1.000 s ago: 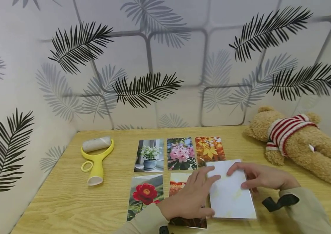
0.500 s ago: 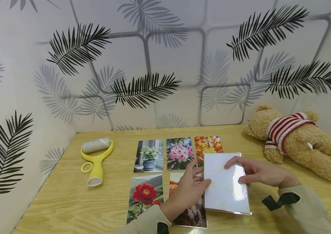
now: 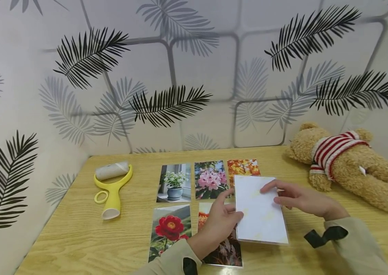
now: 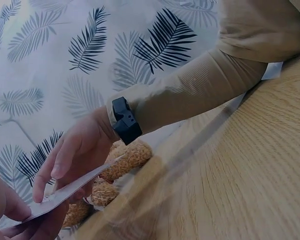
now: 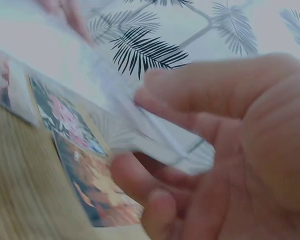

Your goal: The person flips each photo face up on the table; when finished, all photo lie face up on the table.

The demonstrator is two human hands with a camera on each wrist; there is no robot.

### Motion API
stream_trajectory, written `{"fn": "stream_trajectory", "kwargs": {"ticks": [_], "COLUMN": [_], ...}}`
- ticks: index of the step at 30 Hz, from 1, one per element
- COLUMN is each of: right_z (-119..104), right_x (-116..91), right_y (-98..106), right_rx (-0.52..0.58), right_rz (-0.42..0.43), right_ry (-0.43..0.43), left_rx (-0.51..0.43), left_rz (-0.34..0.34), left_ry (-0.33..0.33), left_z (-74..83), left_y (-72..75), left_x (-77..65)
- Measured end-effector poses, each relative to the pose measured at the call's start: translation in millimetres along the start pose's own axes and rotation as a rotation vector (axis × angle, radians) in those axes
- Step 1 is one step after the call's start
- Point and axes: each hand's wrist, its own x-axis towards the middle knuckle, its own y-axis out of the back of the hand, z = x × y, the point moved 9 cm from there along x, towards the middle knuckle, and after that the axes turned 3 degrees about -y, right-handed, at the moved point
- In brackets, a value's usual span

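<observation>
Both hands hold a stack of laminated cards (image 3: 260, 225), white back up, raised over the tabletop. My left hand (image 3: 218, 221) pinches its left edge, thumb on the face and fingers partly hidden beneath. On the right edge, my right hand (image 3: 305, 200) has its index finger and thumb on the white face, with other fingers under it in the left wrist view. The right wrist view shows the cards' edge (image 5: 155, 130) between that thumb and fingers. The stack partly covers an autumn-leaf photo card (image 3: 243, 168). A reddish autumn photo card (image 3: 226, 252) lies under the left forearm.
Left of the hands lie a potted-plant card (image 3: 174, 183), a pink-flower card (image 3: 211, 179) and a red-flower card (image 3: 169, 227). A yellow lint roller (image 3: 113, 191) rests at the table's left. A teddy bear (image 3: 355, 172) in a striped top lies at the right, near the patterned wall.
The white-backed cards have risen off the table and shifted slightly left and away. My left hand, spread beside them a second ago, now grips their left edge with its thumb on top.
</observation>
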Motion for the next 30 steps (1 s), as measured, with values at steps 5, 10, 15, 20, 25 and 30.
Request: {"fn": "stream_trajectory", "kwargs": {"ticks": [5, 10, 15, 20, 25, 30], "right_z": [-13, -21, -20, -27, -38, -48], "right_x": [2, 9, 15, 14, 15, 17], "right_y": [16, 6, -12, -22, -27, -28], "right_rx": [-0.178, -0.252, -0.165, -0.032, 0.017, -0.048], "right_rz": [0.209, 0.173, 0.009, -0.071, -0.07, -0.03], "right_ry": [0.037, 0.043, 0.014, 0.025, 0.015, 0.015], "left_rx": [-0.013, -0.045, -0.09, -0.129, -0.124, -0.064], "left_rz": [0.047, 0.055, 0.021, -0.028, -0.075, -0.167], "left_ry": [-0.026, -0.019, -0.022, -0.032, -0.032, -0.017], "left_z": [7.3, 9.1, 8.9, 12.4, 14.2, 11.2], "left_y": [6.0, 6.6, 1.8, -2.6, -8.1, -16.4], "left_x": [1.0, -0.4, -0.8, -2.9, -5.0, -7.1]}}
